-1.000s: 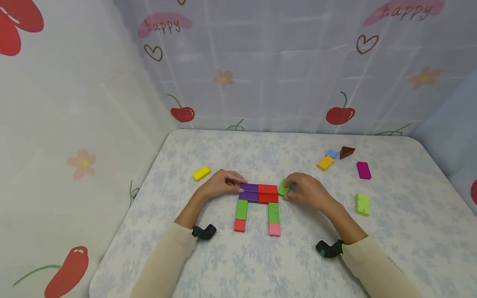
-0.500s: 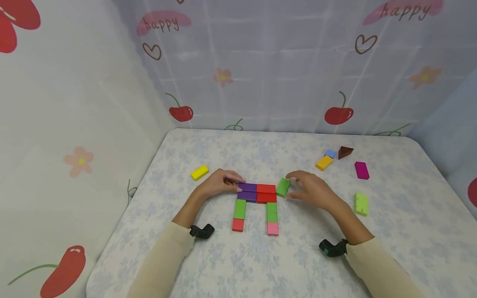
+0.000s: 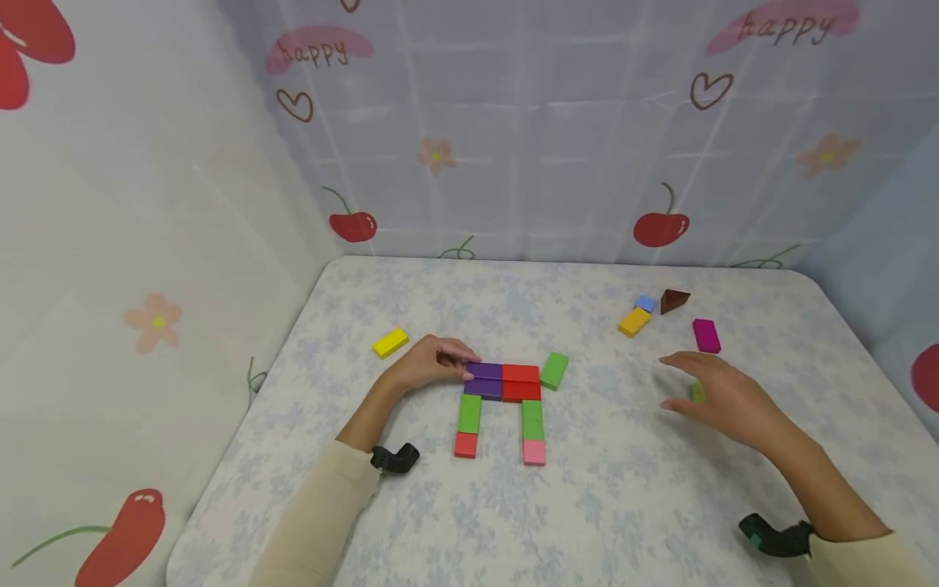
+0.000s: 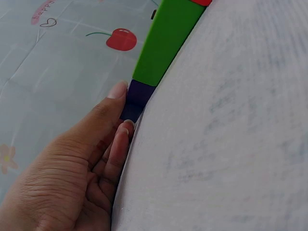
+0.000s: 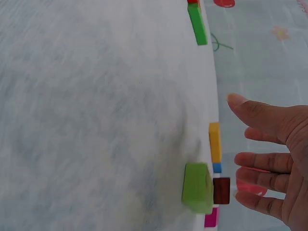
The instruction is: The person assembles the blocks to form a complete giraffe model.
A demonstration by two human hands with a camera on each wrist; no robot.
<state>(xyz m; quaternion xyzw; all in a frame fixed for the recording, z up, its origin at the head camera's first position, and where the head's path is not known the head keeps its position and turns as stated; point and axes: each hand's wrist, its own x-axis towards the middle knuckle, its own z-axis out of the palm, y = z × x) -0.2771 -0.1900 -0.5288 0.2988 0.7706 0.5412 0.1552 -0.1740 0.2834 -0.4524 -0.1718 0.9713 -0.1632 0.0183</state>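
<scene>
My left hand (image 3: 433,360) pinches the left end of the two purple blocks (image 3: 484,381), thumb on the near side and fingers at the far side. Two red blocks (image 3: 522,383) lie end to end with the purple ones. Below them extend two legs: a green block (image 3: 469,414) above a small red block (image 3: 465,445), and a green block (image 3: 532,420) above a pink block (image 3: 534,452). A tilted green block (image 3: 554,370) lies at the red blocks' right end. My right hand (image 3: 722,399), fingers spread and holding nothing, is over a light green block (image 5: 196,188), partly hiding it in the head view.
A yellow block (image 3: 391,343) lies left of the figure. At the back right are an orange block (image 3: 634,322), a small blue block (image 3: 645,303), a dark brown triangular block (image 3: 674,301) and a magenta block (image 3: 707,336). Printed curtains hang around the table (image 3: 440,293).
My right hand has let go of the tilted green block and moved right to the light green block. My left hand has stayed at the purple blocks.
</scene>
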